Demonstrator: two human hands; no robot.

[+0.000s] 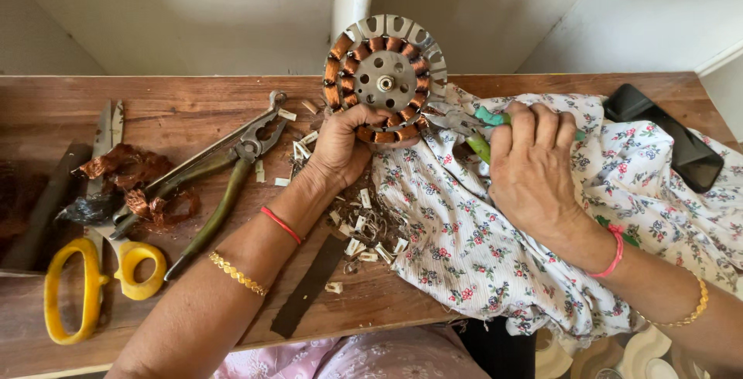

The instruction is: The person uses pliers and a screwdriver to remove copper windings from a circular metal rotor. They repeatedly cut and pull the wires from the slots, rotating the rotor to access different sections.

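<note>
My left hand (340, 145) grips the lower edge of a round motor stator (385, 77) with copper windings, holding it upright on the wooden table (193, 112). My right hand (534, 166) is closed around green-handled pliers (480, 122), their metal jaws reaching toward the stator's right side. A floral cloth (464, 240) lies under my right hand and the stator's lower edge.
Yellow-handled scissors (97, 270), large dark-handled pliers (232, 166) and scraps of copper wire (128, 170) lie to the left. White insulation bits and wire debris (364, 228) litter the middle. A black phone (669, 135) rests at the right, and a dark strip (309, 286) lies near the front edge.
</note>
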